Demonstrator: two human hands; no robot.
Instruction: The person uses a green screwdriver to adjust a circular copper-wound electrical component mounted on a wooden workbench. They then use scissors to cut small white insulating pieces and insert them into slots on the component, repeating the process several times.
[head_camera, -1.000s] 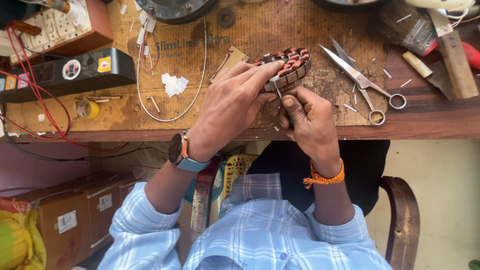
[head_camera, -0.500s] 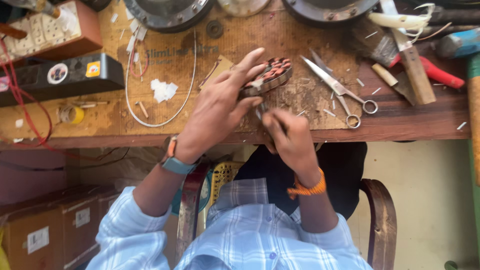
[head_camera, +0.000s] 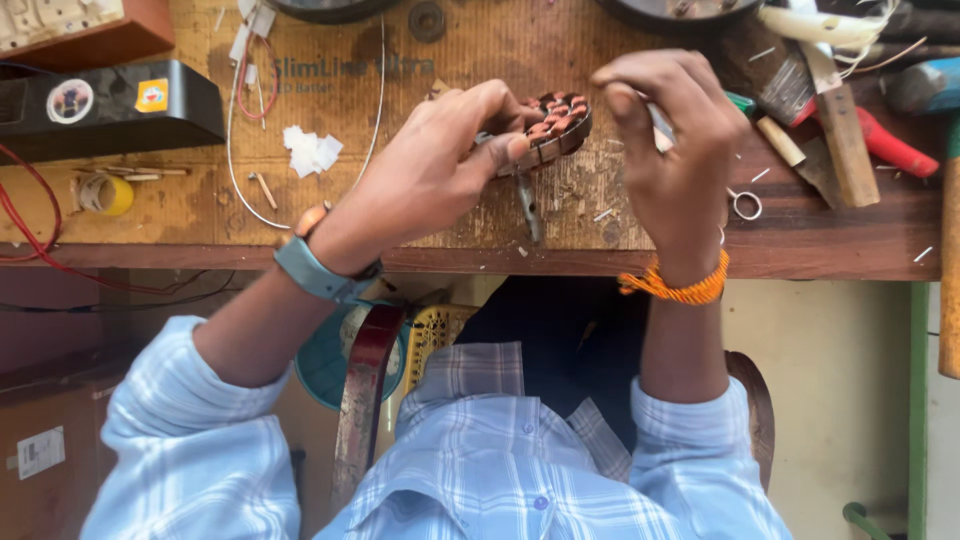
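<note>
Scratched, scuffed wooden worktop (head_camera: 480, 215) is seen beneath a ring-shaped stator (head_camera: 556, 120) wound with copper coils, which is grasped at its edge by the left hand (head_camera: 430, 170), while the right hand (head_camera: 675, 150) is clenched over scissors (head_camera: 740, 203).

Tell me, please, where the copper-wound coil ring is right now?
In the head view the copper-wound coil ring sits top centre over the wooden bench, pinched by the left hand, with the right hand just beside it.
</note>
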